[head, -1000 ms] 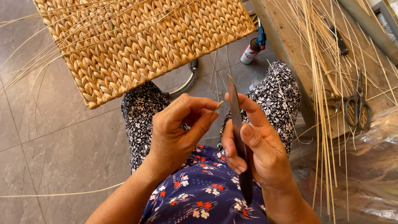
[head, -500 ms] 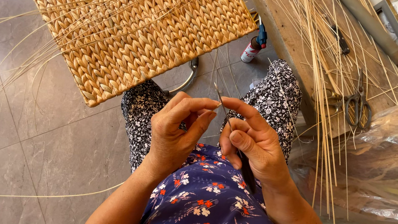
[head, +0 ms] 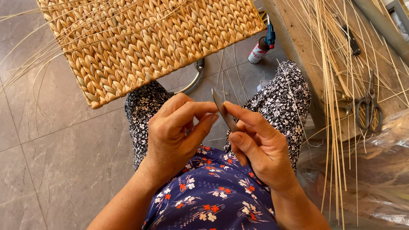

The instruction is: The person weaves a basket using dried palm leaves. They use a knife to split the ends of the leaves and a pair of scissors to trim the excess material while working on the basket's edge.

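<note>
While the woven panel [head: 137, 28] at 11 o'clock looks largely plaited, loose strands trail off its left edge, so finishing appears outstanding. Centre frame, the right hand [head: 258, 145] pinches a thin blade [head: 224, 111]; the left hand [head: 176, 132] closes thumb and forefinger beside it. Any fibre between them is too fine to discern. Scissors [head: 369, 106] lie on the bench [head: 299, 17] at 2 o'clock.

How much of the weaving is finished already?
The big woven mat looks mostly done: its braided surface is full, though loose straw ends stick out at its left edge. In hand now: the right hand holds a thin blade, with the left hand pinching beside it. Left over: a bundle of unused straw stalks and scissors on the wooden bench.
</note>
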